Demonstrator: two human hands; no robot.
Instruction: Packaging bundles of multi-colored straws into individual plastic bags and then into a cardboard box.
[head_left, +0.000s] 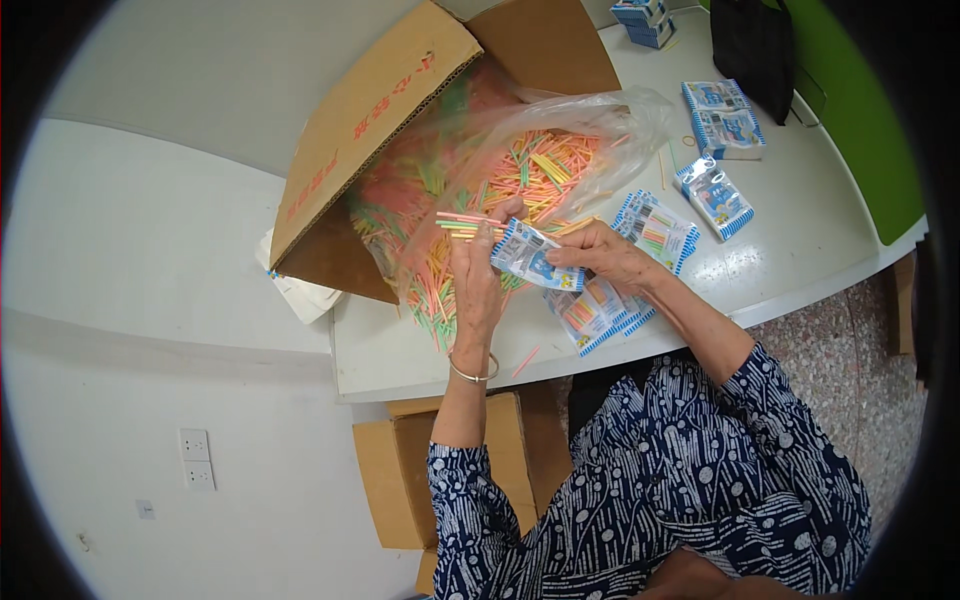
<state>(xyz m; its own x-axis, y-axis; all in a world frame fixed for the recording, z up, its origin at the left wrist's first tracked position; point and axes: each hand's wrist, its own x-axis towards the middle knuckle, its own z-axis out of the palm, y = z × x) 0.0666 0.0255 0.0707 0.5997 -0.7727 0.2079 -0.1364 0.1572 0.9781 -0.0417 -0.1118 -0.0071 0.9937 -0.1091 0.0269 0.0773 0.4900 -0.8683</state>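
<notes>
My left hand (477, 278) pinches a small bundle of thin pink, green and yellow sticks (455, 224), their ends pointing left. The other ends meet the mouth of a blue-and-white plastic packet (535, 258); how far they reach inside is hidden by my fingers and the print. My right hand (607, 252) grips this packet by its right side, thumb on top. Both hands are above the table's front part, before a heap of loose sticks (540, 175) in a clear plastic bag (640, 120). Flat packets (590, 312) lie fanned out under my right hand and forearm.
A tipped cardboard box (375, 130) holds the bag, and sticks spill onto the white table (800, 220). Packet stacks (722, 118) stand on the right, with a packet bundle (715, 197) nearer. A black bag (755, 55) is at the back right. Below the table are open cartons (455, 465).
</notes>
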